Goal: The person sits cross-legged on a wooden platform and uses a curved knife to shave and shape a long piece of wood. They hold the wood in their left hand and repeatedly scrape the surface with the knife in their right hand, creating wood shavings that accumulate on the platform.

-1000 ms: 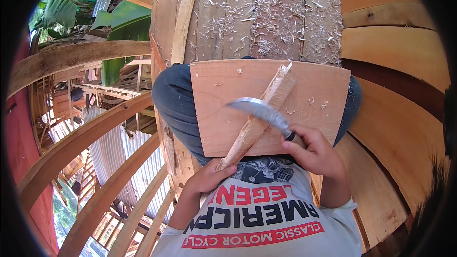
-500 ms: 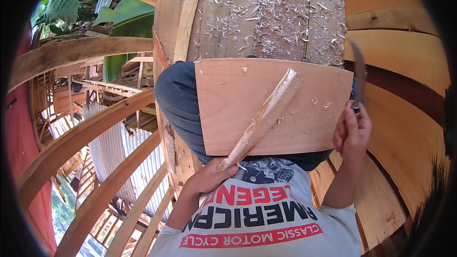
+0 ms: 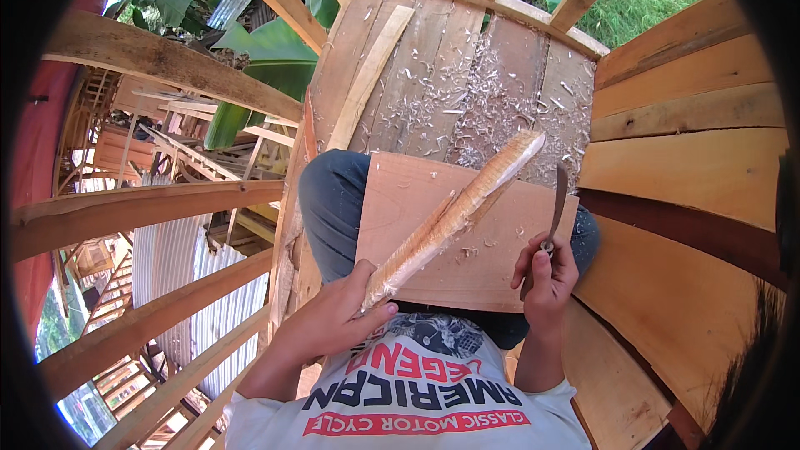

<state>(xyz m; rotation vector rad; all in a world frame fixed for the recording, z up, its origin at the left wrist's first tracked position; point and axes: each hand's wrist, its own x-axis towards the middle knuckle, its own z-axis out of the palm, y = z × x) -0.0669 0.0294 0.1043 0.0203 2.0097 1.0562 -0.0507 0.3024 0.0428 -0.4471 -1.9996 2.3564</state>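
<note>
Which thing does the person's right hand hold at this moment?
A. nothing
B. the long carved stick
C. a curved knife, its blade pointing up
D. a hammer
C: the right hand grips a curved knife blade-up, beside the flat board; the left hand holds the carved stick.

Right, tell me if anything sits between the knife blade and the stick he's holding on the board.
Nothing visible does. The right hand holds the knife upright off to the right of the stick, which the left hand grips at its near end. Only bare board lies between blade and stick.
</note>
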